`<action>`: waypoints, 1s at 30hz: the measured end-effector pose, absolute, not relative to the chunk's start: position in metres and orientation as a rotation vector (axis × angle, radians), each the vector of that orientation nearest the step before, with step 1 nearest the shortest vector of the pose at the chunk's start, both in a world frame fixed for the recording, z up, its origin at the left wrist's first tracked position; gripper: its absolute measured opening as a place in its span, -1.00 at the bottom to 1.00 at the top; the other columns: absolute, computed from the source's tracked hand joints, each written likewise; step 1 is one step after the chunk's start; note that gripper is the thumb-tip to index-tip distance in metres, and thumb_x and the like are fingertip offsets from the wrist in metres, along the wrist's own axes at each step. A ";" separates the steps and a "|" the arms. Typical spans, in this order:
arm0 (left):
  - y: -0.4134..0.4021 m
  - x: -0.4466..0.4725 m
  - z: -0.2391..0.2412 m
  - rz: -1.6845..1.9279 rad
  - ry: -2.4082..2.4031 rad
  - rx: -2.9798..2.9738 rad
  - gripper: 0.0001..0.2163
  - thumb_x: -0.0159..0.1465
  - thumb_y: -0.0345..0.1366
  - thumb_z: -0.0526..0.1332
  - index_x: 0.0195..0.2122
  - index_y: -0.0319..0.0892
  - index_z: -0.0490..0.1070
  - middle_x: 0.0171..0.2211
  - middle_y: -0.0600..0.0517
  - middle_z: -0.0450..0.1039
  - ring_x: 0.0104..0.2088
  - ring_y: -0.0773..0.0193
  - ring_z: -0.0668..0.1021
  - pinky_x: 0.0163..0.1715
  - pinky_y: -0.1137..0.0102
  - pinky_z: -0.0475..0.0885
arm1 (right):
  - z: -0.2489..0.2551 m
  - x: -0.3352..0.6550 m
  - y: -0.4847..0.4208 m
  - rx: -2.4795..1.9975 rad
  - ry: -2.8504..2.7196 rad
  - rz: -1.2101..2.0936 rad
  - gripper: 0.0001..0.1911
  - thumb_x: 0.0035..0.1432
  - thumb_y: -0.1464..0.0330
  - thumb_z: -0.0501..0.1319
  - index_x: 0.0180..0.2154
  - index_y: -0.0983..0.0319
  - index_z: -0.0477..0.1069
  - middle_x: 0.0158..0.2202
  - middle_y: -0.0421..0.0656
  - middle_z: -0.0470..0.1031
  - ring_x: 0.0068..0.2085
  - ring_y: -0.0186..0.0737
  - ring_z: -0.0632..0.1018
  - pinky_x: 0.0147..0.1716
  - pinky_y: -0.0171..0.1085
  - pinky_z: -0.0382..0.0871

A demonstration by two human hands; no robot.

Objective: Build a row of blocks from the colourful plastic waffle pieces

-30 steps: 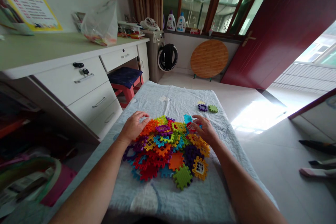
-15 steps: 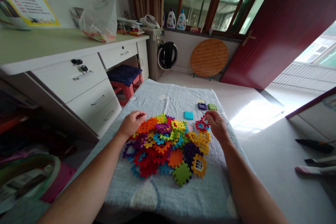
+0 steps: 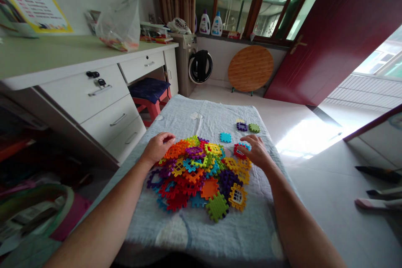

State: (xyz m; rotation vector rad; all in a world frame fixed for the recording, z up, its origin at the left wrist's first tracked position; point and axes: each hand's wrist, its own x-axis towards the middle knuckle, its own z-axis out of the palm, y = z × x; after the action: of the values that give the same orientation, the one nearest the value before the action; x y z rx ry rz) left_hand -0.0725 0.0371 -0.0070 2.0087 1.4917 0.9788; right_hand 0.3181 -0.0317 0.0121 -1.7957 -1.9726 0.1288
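Note:
A heap of coloured interlocking plastic tiles [image 3: 197,173] lies on a pale blue cloth [image 3: 204,226] covering a low table. My left hand [image 3: 157,147] rests with curled fingers on the heap's left edge, touching orange tiles. My right hand [image 3: 256,150] is at the heap's right edge, fingers closed over a red tile [image 3: 239,150]. A lone cyan tile [image 3: 225,137] lies just beyond the heap. Farther back lie a purple tile [image 3: 241,126] and a green tile [image 3: 254,127] side by side.
A white desk with drawers [image 3: 103,92] stands to the left, with a red stool [image 3: 150,100] under it. A round wooden tabletop [image 3: 250,69] leans on the far wall beside a dark red door [image 3: 329,37]. Tiled floor lies to the right.
My right hand lifted a red tile from the heap's right side, held it up near the cyan tile, then lowered it toward the heap's edge. My left hand stayed in place.

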 end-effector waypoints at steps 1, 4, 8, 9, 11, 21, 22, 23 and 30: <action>0.037 -0.073 -0.007 0.980 1.491 2.010 -0.72 0.17 -0.08 0.16 -0.27 -0.16 0.50 -0.25 -0.02 0.56 -0.23 0.17 0.56 -0.11 0.35 0.43 | 0.014 0.318 -0.033 -1.808 -2.008 0.124 -0.59 0.08 0.05 0.24 -0.09 0.13 0.46 -0.07 -0.06 0.41 -0.03 0.03 0.38 -0.03 -0.02 0.23; 0.037 -0.073 -0.007 0.976 1.493 2.013 -0.72 0.17 -0.09 0.16 -0.27 -0.16 0.50 -0.25 -0.02 0.55 -0.23 0.18 0.56 -0.11 0.35 0.43 | 0.018 0.316 -0.038 -1.864 -2.112 0.100 -0.44 -0.08 0.02 0.34 -0.05 0.12 0.43 -0.07 -0.06 0.39 -0.04 0.06 0.36 -0.06 0.00 0.23; 0.037 -0.073 -0.008 0.957 1.509 2.017 -0.72 0.17 -0.09 0.16 -0.27 -0.17 0.49 -0.24 -0.03 0.55 -0.23 0.17 0.56 -0.11 0.34 0.43 | 0.019 0.313 -0.039 -1.911 -2.151 0.096 -0.56 -0.09 0.15 0.35 -0.13 0.14 0.44 -0.15 -0.07 0.38 -0.09 0.04 0.37 -0.08 -0.01 0.23; 0.037 -0.073 -0.008 0.952 1.511 2.020 -0.72 0.17 -0.09 0.15 -0.27 -0.17 0.49 -0.24 -0.02 0.55 -0.23 0.17 0.56 -0.10 0.34 0.43 | 0.020 0.312 -0.039 -1.902 -2.145 0.105 -0.58 -0.08 0.18 0.34 -0.14 0.14 0.44 -0.16 -0.07 0.38 -0.09 0.03 0.37 -0.09 -0.02 0.23; 0.037 -0.073 -0.007 0.943 1.512 2.023 -0.72 0.17 -0.09 0.15 -0.27 -0.16 0.49 -0.24 -0.02 0.56 -0.23 0.17 0.56 -0.10 0.33 0.43 | 0.021 0.313 -0.038 -1.863 -2.116 0.136 -0.59 -0.06 0.22 0.31 -0.12 0.15 0.42 -0.16 -0.08 0.38 -0.10 0.01 0.37 -0.09 -0.04 0.24; 0.037 -0.073 -0.008 0.939 1.509 2.035 -0.72 0.17 -0.09 0.14 -0.27 -0.16 0.50 -0.26 -0.03 0.56 -0.23 0.16 0.56 -0.11 0.32 0.42 | 0.015 0.317 -0.037 -1.893 -2.123 0.208 -0.51 -0.03 0.23 0.27 0.00 0.12 0.40 -0.04 -0.06 0.37 -0.03 0.03 0.35 -0.01 -0.04 0.21; 0.038 -0.073 -0.008 0.940 1.509 2.036 -0.72 0.17 -0.09 0.14 -0.27 -0.16 0.49 -0.26 -0.03 0.56 -0.23 0.17 0.56 -0.11 0.32 0.42 | 0.014 0.316 -0.036 -1.902 -2.130 0.219 -0.50 -0.03 0.23 0.26 0.01 0.12 0.40 -0.03 -0.06 0.37 -0.02 0.03 0.35 0.00 -0.04 0.21; 0.038 -0.073 -0.008 0.941 1.510 2.038 -0.72 0.17 -0.09 0.14 -0.27 -0.16 0.49 -0.26 -0.03 0.56 -0.23 0.17 0.56 -0.11 0.32 0.42 | 0.014 0.316 -0.036 -1.908 -2.135 0.231 -0.49 -0.02 0.23 0.26 0.02 0.13 0.40 -0.02 -0.06 0.37 -0.02 0.03 0.35 0.00 -0.04 0.20; 0.039 -0.073 -0.008 0.939 1.510 2.036 -0.72 0.17 -0.09 0.14 -0.27 -0.16 0.50 -0.26 -0.02 0.56 -0.23 0.17 0.57 -0.12 0.33 0.43 | 0.018 0.315 -0.036 -1.916 -2.167 0.245 -0.48 -0.01 0.27 0.23 0.05 0.16 0.37 -0.02 -0.04 0.39 -0.02 0.04 0.35 -0.02 -0.05 0.19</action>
State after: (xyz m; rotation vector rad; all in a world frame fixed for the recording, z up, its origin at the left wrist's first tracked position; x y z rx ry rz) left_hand -0.0730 0.0387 -0.0081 2.0360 1.5103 0.9386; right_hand 0.3149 -0.0359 0.0179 -1.9162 -2.1670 0.2453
